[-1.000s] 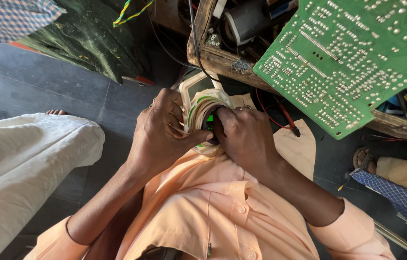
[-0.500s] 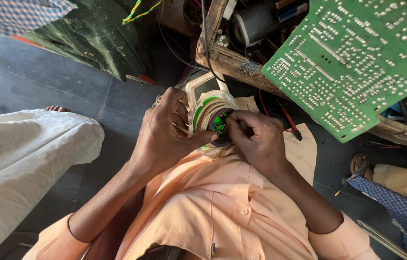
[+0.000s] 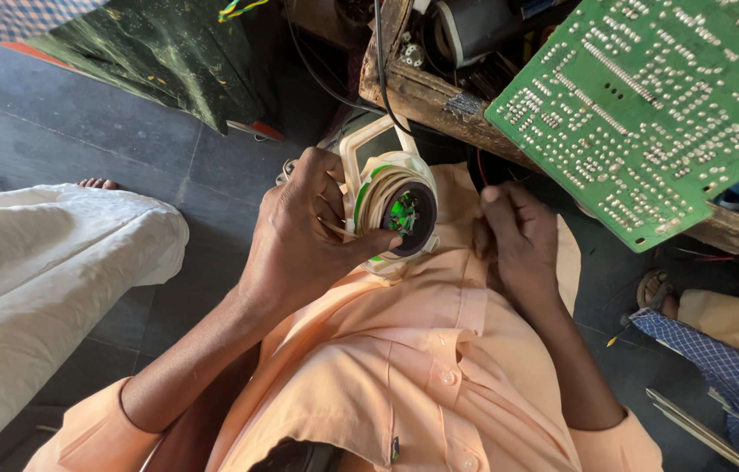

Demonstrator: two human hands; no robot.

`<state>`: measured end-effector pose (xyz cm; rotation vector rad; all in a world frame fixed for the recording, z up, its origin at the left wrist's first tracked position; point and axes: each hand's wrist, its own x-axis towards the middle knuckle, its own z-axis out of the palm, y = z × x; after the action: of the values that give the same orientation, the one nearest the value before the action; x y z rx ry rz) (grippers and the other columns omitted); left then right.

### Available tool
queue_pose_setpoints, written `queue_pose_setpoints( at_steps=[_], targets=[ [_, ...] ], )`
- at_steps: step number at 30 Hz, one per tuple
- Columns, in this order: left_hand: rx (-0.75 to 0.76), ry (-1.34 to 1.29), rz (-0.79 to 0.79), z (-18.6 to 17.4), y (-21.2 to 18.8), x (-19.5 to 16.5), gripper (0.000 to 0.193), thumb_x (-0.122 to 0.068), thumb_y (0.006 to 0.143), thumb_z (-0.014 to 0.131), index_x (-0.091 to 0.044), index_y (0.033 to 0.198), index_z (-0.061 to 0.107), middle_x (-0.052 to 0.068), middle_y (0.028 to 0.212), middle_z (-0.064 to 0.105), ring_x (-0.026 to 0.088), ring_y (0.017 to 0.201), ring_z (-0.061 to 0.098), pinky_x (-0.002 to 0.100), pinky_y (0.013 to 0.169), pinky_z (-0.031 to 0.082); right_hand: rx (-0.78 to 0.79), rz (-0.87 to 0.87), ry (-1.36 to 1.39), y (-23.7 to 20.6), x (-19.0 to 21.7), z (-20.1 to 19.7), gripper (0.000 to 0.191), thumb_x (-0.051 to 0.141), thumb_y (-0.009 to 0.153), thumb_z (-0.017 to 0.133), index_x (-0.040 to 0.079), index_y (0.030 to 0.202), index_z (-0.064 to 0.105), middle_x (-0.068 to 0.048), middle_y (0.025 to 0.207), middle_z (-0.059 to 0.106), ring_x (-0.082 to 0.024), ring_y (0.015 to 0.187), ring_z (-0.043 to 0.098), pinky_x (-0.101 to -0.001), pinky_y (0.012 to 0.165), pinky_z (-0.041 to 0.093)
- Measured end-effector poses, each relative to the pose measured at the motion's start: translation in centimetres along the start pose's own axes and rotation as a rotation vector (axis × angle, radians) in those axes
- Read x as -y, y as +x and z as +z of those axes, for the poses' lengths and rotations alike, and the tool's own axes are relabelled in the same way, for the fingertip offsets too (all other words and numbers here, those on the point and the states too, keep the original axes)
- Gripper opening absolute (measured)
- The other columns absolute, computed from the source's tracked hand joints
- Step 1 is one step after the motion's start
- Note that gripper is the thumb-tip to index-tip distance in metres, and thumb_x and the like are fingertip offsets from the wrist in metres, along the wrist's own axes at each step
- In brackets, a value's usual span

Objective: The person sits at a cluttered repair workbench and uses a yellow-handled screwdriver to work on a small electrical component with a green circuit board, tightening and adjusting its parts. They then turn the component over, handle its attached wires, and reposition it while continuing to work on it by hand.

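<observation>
Left: white-trousered leg (image 3: 28, 288) of a second person, bare toes on grey floor tiles (image 3: 98, 131). Open tile between that leg and the orange shirt (image 3: 404, 367).

Centre: left hand (image 3: 299, 236) clasped around a cream plastic device housing (image 3: 378, 175), thumb along the lower rim, fingers curled behind. Housing rounded below, with a squared frame above; ring of pale wound wire around a dark circular opening (image 3: 413, 218); small green board visible inside. Held upright against the chest, just below the edge of the wooden workbench (image 3: 439, 100).

Right of centre: right hand (image 3: 518, 240) loosely curled and holding nothing, knuckles resting on the shirt, just beside the housing but apart from it. Half a second earlier, fingertips pressed into the dark opening; since withdrawn to the right. Left-hand grasp unchanged; opening now fully exposed.

Upper right: large green circuit board (image 3: 649, 105), solder side up, overhanging the bench edge close above the right hand. Little clearance there.

Lower right: sandalled foot (image 3: 658, 293) and blue checked cloth (image 3: 710, 358) of another person.
</observation>
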<state>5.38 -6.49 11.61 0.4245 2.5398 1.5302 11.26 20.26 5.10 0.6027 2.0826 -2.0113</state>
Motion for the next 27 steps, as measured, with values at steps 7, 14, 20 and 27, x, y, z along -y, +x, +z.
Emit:
queue_pose_setpoints(
  at_steps=[7, 14, 20, 27],
  targets=[
    [0.043, -0.041, -0.127, -0.2, 0.1, -0.2, 0.065, -0.024, 0.068, 0.098, -0.003, 0.109, 0.051, 0.008, 0.077, 0.071, 0.017, 0.067, 0.074, 0.032, 0.059, 0.059, 0.096, -0.124, -0.086, 0.9, 0.3, 0.6, 0.024, 0.0, 0.094, 0.067, 0.003, 0.118, 0.066, 0.0, 0.101, 0.068, -0.004, 0.087, 0.061, -0.0201, 0.075, 0.051],
    [0.015, -0.082, -0.116, -1.1, -0.3, -0.9, 0.065, -0.022, 0.068, 0.097, -0.002, 0.11, 0.053, 0.01, 0.089, 0.072, 0.017, 0.075, 0.078, 0.029, 0.062, 0.062, 0.285, -0.142, -0.264, 1.2, 1.7, 1.5, 0.034, 0.002, 0.094, 0.07, 0.004, 0.128, 0.067, 0.0, 0.11, 0.072, -0.005, 0.096, 0.066, -0.0207, 0.083, 0.054],
    [-0.064, 0.023, 0.006, -1.4, -0.9, -1.8, 0.065, -0.022, 0.07, 0.097, -0.001, 0.112, 0.052, 0.013, 0.095, 0.071, 0.021, 0.083, 0.077, 0.031, 0.067, 0.063, 0.386, -0.16, -0.291, 2.3, 3.0, 3.4, 0.032, 0.003, 0.092, 0.073, 0.002, 0.124, 0.07, -0.001, 0.115, 0.068, -0.006, 0.095, 0.064, -0.0212, 0.081, 0.053],
    [-0.038, -0.026, -0.073, -1.6, -0.8, -1.5, 0.064, -0.024, 0.071, 0.096, -0.002, 0.112, 0.052, 0.012, 0.095, 0.074, 0.019, 0.086, 0.08, 0.029, 0.069, 0.064, 0.427, -0.148, -0.241, 2.8, 3.3, 4.1, 0.029, 0.003, 0.094, 0.073, 0.001, 0.123, 0.071, 0.0, 0.116, 0.065, -0.005, 0.097, 0.064, -0.0196, 0.083, 0.053]
  ],
)
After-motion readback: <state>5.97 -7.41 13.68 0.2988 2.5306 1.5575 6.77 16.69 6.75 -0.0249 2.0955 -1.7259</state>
